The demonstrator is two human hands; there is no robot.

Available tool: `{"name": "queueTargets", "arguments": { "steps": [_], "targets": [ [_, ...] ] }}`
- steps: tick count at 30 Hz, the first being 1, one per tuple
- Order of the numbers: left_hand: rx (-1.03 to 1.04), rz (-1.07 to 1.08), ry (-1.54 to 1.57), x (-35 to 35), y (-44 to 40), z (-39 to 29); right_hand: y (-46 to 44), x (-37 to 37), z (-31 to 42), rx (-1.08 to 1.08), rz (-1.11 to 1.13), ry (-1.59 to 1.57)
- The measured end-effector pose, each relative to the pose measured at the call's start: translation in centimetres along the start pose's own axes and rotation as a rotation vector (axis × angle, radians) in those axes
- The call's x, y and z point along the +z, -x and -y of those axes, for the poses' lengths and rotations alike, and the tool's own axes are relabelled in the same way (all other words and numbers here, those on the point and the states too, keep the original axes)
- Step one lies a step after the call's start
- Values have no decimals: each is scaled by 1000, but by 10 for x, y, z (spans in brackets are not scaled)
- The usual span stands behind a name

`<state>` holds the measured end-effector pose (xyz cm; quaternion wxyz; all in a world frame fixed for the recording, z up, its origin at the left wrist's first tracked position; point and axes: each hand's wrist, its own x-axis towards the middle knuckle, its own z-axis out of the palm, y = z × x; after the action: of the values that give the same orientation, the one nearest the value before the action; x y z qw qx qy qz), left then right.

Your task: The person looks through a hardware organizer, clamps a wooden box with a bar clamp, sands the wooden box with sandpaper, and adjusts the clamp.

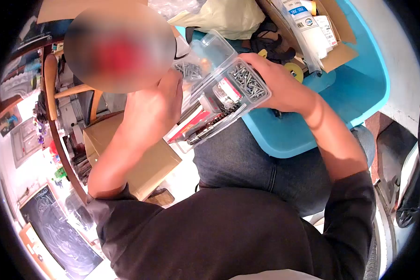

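under and behind the right hand (282, 84), a wide blue plastic tub (275, 135). below the left hand (150, 109), at the side nearer to the body, a brown cardboard box (149, 168). inside the tub, further out than the right fingers, an open-topped cardboard carton (340, 57). between the two hands, slanting above the jeans (247, 163), a clear plastic compartment case (238, 114). gripped at its end by the right hand, with thumb and fingers parted just enough for the width of the case. at the left hand, fingers bent inward and near together, beside the case; cannot tell if pinching anything. further out than the case, between both sets of fingers, a clear plastic lid or tray (220, 49). just past the left fingertips, a clear bag of screws (188, 70); cannot tell if touching. within the case, toward the left fingers, a red-and-white packet (189, 126), and beside it a dark spiral drill bit (209, 129). closest to the right fingers, in the end compartment, heaped silver screws (249, 84).
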<state>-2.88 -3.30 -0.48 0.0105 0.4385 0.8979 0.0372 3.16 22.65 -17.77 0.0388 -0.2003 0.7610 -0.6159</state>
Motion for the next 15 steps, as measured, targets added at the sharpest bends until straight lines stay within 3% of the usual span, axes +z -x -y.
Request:
{"name": "queueTargets", "arguments": {
  "steps": [6,9,12,15],
  "targets": [
    [-131,31,180,5,-7,17,1,4,-6,-55,-41,8],
    [26,-82,136,9,-12,22,0,2,-2,-50,-36,17],
    [-55,3,341,19,-4,29,-1,1,2,-47,-33,27],
    [-76,10,277,22,5,27,-1,1,3,-21,-31,0]
  ]
}}
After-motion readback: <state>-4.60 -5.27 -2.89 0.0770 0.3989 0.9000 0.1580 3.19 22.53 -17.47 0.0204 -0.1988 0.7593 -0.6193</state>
